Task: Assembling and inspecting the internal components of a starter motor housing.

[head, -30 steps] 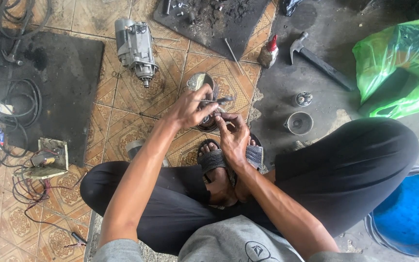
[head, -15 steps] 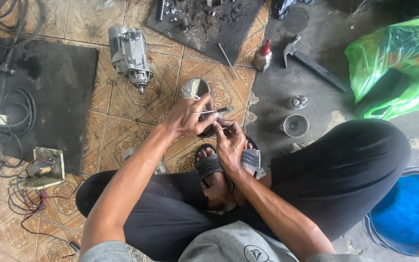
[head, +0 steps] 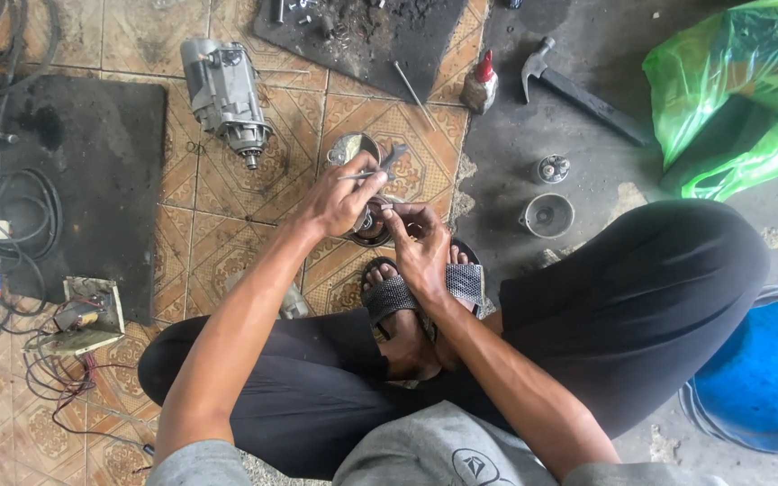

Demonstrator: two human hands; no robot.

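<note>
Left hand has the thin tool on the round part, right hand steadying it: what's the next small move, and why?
Probably ease the thin metal tool tip a little further into the round metal part. The left hand pinches it above the part, and the right hand braces the rim.

- The left hand [head: 339,200] has lifted its thin metal tool [head: 364,174] slightly, so the tip now crosses the small metal cup [head: 350,147] behind it.
- The right hand [head: 420,255] has slid closer to the round metal part [head: 373,223], fingertips at its rim.

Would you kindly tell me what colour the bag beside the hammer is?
The bag is bright green, seen best in the head view.
</note>
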